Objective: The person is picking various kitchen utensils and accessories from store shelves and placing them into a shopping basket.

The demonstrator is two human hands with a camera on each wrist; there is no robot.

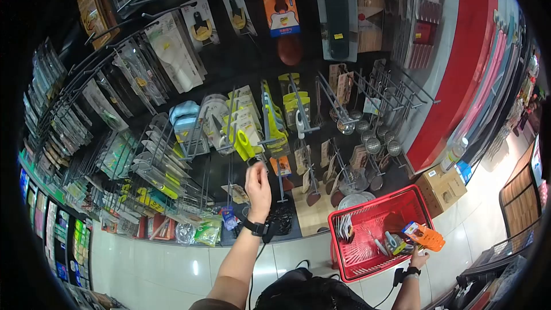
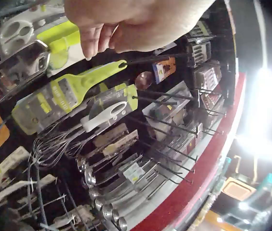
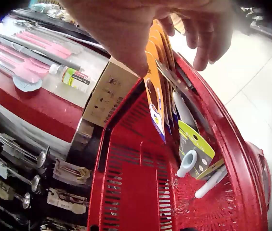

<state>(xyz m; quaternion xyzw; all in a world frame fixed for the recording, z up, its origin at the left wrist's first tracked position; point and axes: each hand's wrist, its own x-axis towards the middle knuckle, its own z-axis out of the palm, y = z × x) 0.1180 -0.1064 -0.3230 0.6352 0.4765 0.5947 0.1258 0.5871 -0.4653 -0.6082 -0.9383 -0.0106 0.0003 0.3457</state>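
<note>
Pale tiles (image 1: 172,259) floor the shop beside red basket (image 1: 370,225) and hanging utensils (image 1: 373,146).

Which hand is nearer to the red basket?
The right: the right hand pinches orange cards at the edge of the basket; the left hand is farther, near hanging green tools.

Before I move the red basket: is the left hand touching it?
Apart. Head view: the left hand is up by the hanging utensils, well left of the red basket.

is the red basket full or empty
Neither: it is partly filled. A green-labelled pack sits at one side of the red basket, while much of its floor shows.
</note>
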